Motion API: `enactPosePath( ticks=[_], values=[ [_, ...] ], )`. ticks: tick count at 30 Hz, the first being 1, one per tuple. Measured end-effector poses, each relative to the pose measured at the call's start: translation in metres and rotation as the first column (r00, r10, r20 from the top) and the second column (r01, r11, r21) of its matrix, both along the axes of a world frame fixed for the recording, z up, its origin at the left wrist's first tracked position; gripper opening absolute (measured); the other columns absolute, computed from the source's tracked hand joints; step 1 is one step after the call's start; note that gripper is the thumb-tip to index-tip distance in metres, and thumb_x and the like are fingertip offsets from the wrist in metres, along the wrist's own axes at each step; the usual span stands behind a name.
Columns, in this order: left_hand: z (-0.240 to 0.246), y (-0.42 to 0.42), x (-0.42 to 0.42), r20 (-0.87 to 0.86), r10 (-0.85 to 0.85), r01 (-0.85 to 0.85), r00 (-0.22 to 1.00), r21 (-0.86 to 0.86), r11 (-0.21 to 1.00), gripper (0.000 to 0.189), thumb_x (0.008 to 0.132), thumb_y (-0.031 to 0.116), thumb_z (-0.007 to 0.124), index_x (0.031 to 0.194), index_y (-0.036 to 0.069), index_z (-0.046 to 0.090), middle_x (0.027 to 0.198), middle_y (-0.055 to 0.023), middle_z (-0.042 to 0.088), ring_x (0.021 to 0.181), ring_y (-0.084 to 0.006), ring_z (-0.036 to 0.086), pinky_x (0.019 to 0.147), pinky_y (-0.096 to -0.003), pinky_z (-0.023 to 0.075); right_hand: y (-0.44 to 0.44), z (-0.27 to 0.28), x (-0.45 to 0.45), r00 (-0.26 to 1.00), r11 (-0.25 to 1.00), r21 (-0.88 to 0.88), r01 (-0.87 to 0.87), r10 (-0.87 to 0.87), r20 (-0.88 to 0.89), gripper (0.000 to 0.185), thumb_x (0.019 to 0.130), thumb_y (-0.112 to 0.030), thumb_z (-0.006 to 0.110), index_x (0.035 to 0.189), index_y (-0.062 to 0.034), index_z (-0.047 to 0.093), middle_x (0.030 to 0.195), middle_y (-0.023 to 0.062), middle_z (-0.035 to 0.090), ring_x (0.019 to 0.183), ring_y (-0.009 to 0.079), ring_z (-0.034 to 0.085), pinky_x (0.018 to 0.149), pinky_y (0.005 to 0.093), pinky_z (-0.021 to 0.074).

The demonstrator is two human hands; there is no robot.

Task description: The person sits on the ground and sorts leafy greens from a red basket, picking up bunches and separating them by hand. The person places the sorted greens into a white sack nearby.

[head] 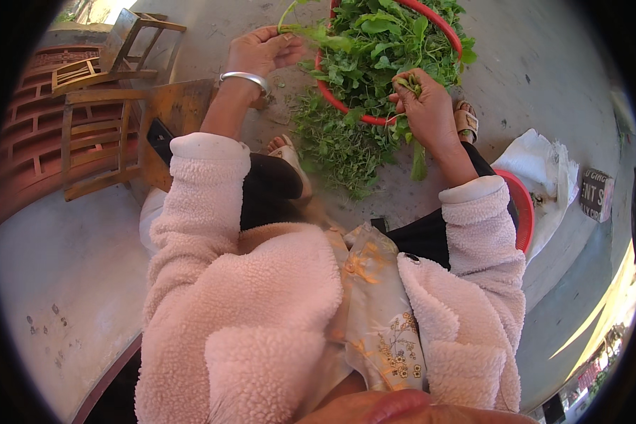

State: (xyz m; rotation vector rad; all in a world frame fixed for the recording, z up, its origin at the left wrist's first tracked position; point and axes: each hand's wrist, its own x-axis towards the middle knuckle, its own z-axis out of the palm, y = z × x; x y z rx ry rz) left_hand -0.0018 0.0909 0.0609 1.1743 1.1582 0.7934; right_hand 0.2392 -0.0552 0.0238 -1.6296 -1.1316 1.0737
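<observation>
My left hand (265,50) wears a silver bangle and pinches a leafy green stalk (323,37) between thumb and fingertips, left of the basket's rim. In my right hand (424,103) are several green stems, gripped in the fist, with leaves (418,159) hanging below it. That hand is at the near right edge of a red plastic basket (331,98), heaped with leafy greens (371,47). On the floor in front of the basket lies a loose pile of finer greens (339,143).
Wooden chairs (93,140) stand at left by a red brick wall (37,132); a black phone-like object (160,139) rests on one seat. At right are a second red basket (522,206), a white woven sack (540,169) and a printed box (597,196). My sandalled feet (294,159) flank the pile.
</observation>
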Motion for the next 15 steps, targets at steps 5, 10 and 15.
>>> enactPosePath(
  ticks=[5, 10, 15],
  values=[
    [-0.027, -0.062, 0.022, -0.559, -0.212, 0.378, 0.802, 0.201, 0.904, 0.022, 0.093, 0.014, 0.057, 0.109, 0.000, 0.065, 0.091, -0.0171, 0.070, 0.079, -0.0258, 0.070, 0.068, -0.0355, 0.0576, 0.001, 0.011, -0.001, 0.988, 0.969, 0.233, 0.082, -0.049, -0.145, 0.013, 0.097, -0.012, 0.058, 0.105, -0.0022, 0.060, 0.086, 0.0035, 0.066, 0.079, 0.0088, 0.064, 0.070, 0.0245, 0.0508],
    [-0.043, -0.105, 0.068, -0.691, -0.314, 0.695, 0.651, 0.375, 0.614, 0.015, 0.086, 0.018, 0.059, 0.092, 0.006, 0.067, 0.083, -0.0180, 0.067, 0.076, -0.0365, 0.065, 0.068, -0.0464, 0.0524, -0.005, -0.019, -0.007, 0.993, 0.988, 0.133, -0.076, 0.087, -0.083, 0.018, 0.098, -0.013, 0.056, 0.110, -0.0002, 0.061, 0.091, 0.0063, 0.068, 0.085, 0.0116, 0.062, 0.074, 0.0266, 0.0496],
    [-0.056, -0.098, 0.071, -0.612, -0.383, 0.665, 0.692, 0.335, 0.668, 0.015, 0.086, 0.019, 0.060, 0.084, 0.005, 0.065, 0.078, -0.0164, 0.066, 0.073, -0.0357, 0.065, 0.065, -0.0455, 0.0517, -0.010, -0.041, -0.008, 0.950, 0.993, -0.010, -0.114, 0.106, -0.293, 0.024, 0.098, -0.017, 0.055, 0.111, 0.0011, 0.063, 0.090, 0.0055, 0.068, 0.081, 0.0123, 0.061, 0.074, 0.0275, 0.0481]
  ],
)
